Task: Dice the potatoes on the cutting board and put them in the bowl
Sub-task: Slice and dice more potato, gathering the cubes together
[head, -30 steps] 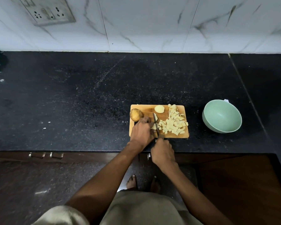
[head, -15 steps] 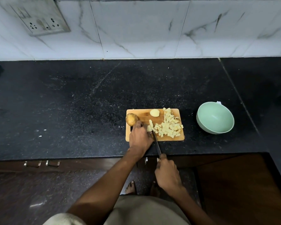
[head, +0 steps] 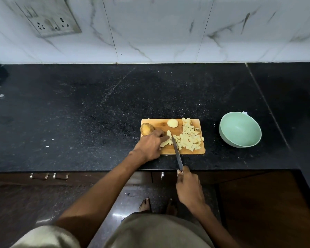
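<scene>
A: While the right hand (head: 189,187) grips the knife (head: 177,152) handle off the counter (head: 79,113) edge, where does the blade sit?

B: Tip on the board (head: 156,122), just right of the left hand's (head: 149,146) fingers. A second ago that hand was up against the board's near edge with the blade deep among the pieces; now it is drawn well back toward the body, blade slanting out over the counter lip.

A: Left hand?

B: Fingers curled down on a few potato strips (head: 166,142) at mid-board, holding them. Shifted little since the earlier frame.

A: Rest of the potato?

B: Whole potato (head: 146,128), skin on, at the board's far-left corner, touching the left hand's knuckles. A cut half (head: 172,123) lies at the far edge. Dice (head: 189,138) heaped over the right half of the board, as before.

A: Bowl (head: 240,129)?

B: Pale green, on the counter right of the board, apart from it. No dice inside.

A: Surroundings?

B: Socket (head: 50,20) on the tiled wall, far left.
</scene>
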